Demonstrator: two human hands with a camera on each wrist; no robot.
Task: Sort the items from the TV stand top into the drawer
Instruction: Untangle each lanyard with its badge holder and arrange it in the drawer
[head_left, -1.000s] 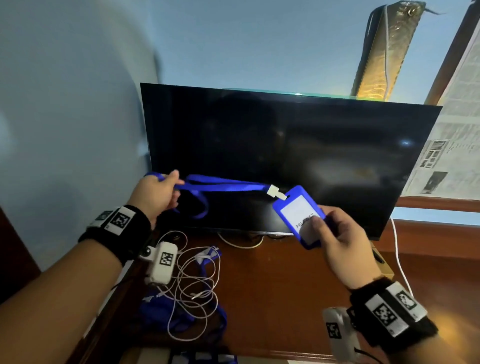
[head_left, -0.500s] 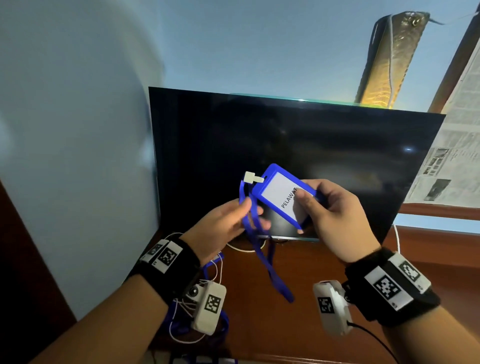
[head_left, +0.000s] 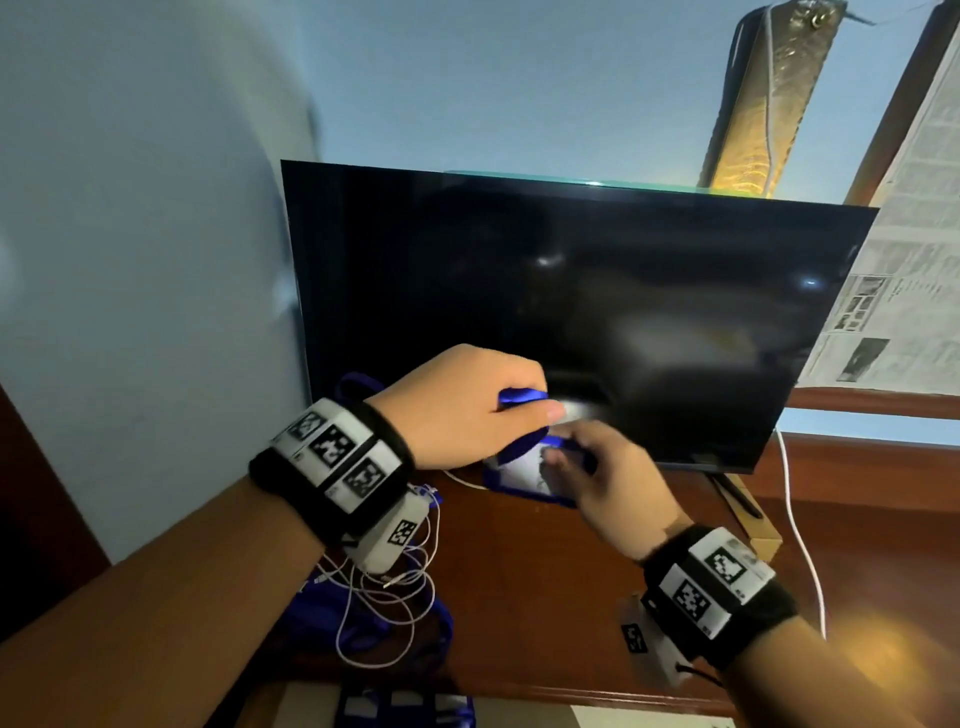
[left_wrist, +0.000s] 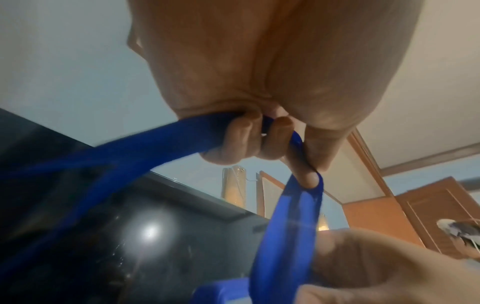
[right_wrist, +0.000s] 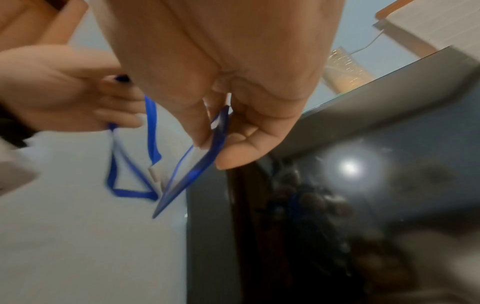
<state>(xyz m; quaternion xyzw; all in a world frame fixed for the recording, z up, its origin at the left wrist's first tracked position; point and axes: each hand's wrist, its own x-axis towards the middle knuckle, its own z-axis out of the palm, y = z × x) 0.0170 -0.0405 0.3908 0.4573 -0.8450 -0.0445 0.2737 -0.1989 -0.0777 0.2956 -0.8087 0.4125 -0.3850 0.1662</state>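
Note:
My right hand (head_left: 571, 457) pinches a blue badge holder (head_left: 519, 480) by its edge, thumb on one face and fingers on the other (right_wrist: 207, 131). My left hand (head_left: 483, 410) sits just above it, with its fingers curled round the blue lanyard strap (left_wrist: 145, 148). The strap loops down from that fist to the badge holder (right_wrist: 192, 170) and joins it at a white clip (right_wrist: 154, 174). Both hands hover over the brown TV stand top (head_left: 545, 597), in front of the black TV (head_left: 571, 291).
A tangle of white cable (head_left: 384, 608) and more blue lanyards (head_left: 332, 618) lies on the stand's left part. A white cord (head_left: 800, 530) runs down at the right, beside a cardboard box (head_left: 763, 540). More blue badge holders (head_left: 405, 706) show below the front edge.
The hands came together from wide apart, gathering the stretched strap into the left fist. Both then dropped with the badge holder, which now lies flatter, close over the stand top.

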